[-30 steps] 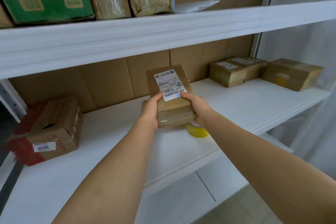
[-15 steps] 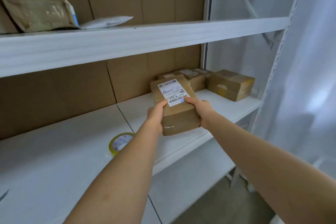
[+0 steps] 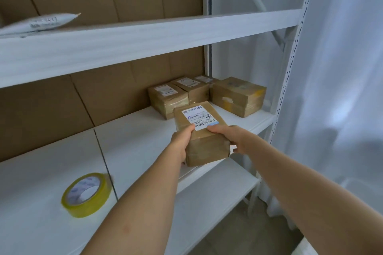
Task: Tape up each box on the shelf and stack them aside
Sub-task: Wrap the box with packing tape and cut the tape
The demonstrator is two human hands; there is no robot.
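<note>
A small brown taped box [image 3: 204,143] with a white shipping label on top is held above the front edge of the middle shelf [image 3: 132,143]. My left hand [image 3: 180,143] grips its left side, thumb on the top. My right hand [image 3: 232,138] grips its right side, thumb beside the label. Behind it, at the shelf's right end, stand several taped boxes: two labelled ones [image 3: 167,99] side by side, a third partly hidden, and a larger one [image 3: 238,97] with yellow tape patches. A yellow tape roll [image 3: 87,194] lies on the shelf at the left.
A white upper shelf [image 3: 145,41] runs overhead with a white padded mailer [image 3: 41,24] on it. A lower shelf [image 3: 217,194] sits below. The white perforated rack upright [image 3: 290,80] and a pale curtain [image 3: 342,89] close off the right side. Brown cardboard lines the back.
Both hands carried the labelled box to the right along the shelf, toward the group of boxes at the right end. The tape roll now lies far to the left of the hands.
</note>
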